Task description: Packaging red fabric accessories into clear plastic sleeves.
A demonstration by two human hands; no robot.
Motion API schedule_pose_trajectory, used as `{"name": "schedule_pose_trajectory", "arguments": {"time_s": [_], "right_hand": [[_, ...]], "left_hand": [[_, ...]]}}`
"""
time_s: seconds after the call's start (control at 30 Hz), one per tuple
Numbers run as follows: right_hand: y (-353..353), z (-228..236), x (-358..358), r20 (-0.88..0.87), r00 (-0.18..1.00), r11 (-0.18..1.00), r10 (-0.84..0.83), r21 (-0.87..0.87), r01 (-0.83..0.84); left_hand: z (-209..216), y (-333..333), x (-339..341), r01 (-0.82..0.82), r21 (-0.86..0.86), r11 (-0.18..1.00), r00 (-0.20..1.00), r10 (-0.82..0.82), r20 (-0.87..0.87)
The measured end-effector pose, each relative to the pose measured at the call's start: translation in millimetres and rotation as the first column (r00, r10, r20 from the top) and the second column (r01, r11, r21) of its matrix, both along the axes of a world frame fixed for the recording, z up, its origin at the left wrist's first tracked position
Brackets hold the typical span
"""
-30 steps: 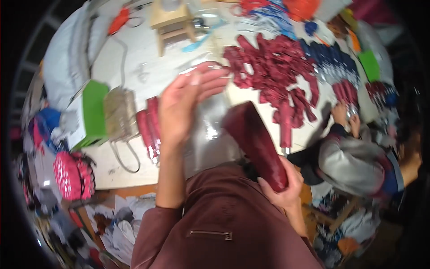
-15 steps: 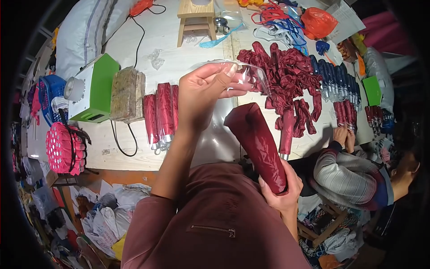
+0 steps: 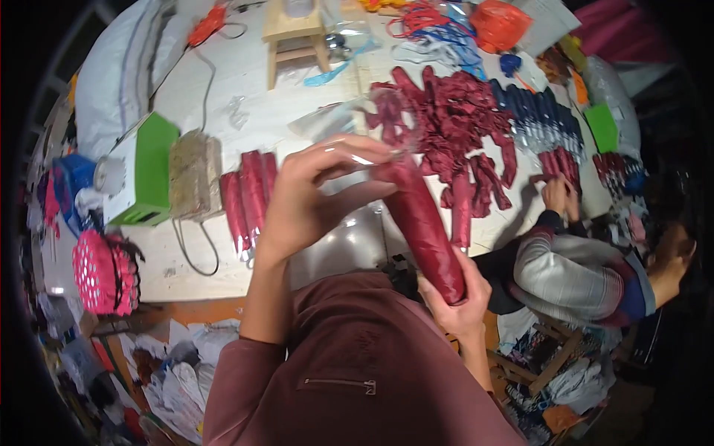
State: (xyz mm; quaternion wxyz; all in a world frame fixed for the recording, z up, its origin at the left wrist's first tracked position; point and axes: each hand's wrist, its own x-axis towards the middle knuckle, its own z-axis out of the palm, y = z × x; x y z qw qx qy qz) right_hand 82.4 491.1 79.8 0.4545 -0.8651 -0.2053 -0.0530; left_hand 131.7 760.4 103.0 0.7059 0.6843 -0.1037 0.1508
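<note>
A folded dark red umbrella (image 3: 425,227) slants across the front of my body. Its lower end is wrapped in my right hand (image 3: 460,301). At its upper end is my left hand (image 3: 316,186), fingers bent and pinching a thin clear plastic bag (image 3: 394,111) that is blurred and hard to make out. The bag's edge meets the umbrella's top; how far it covers the umbrella I cannot tell. Beyond lies a pile of crumpled dark red fabric sleeves (image 3: 465,111). Left of my forearm, several dark red umbrellas (image 3: 253,189) lie in clear wrapping.
A green-sided box with a dial (image 3: 141,175) and a brownish block (image 3: 195,175) stand at left. A small wooden stool (image 3: 294,33) is at the back. Dark blue umbrellas (image 3: 539,111) lie in a row. At right, a co-worker's hands (image 3: 558,197) touch dark red umbrellas.
My left hand has come down and right with the plastic bag, onto the umbrella's upper end. The umbrella has risen a little in my right hand. The view has shifted slightly.
</note>
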Motion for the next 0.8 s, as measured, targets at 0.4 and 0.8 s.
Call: {"name": "schedule_pose_trajectory", "arguments": {"time_s": [0.4, 0.8], "right_hand": [[25, -3, 3, -0.136, 0.981, 0.976, 0.135, 0.191, -0.108], [41, 9, 13, -0.392, 0.92, 0.992, 0.023, 0.12, 0.026]], "left_hand": [[7, 21, -3, 0.007, -0.21, 0.978, 0.958, -0.067, -0.279], [-63, -44, -16, 0.252, -0.476, 0.843, 0.906, -0.378, -0.191]]}}
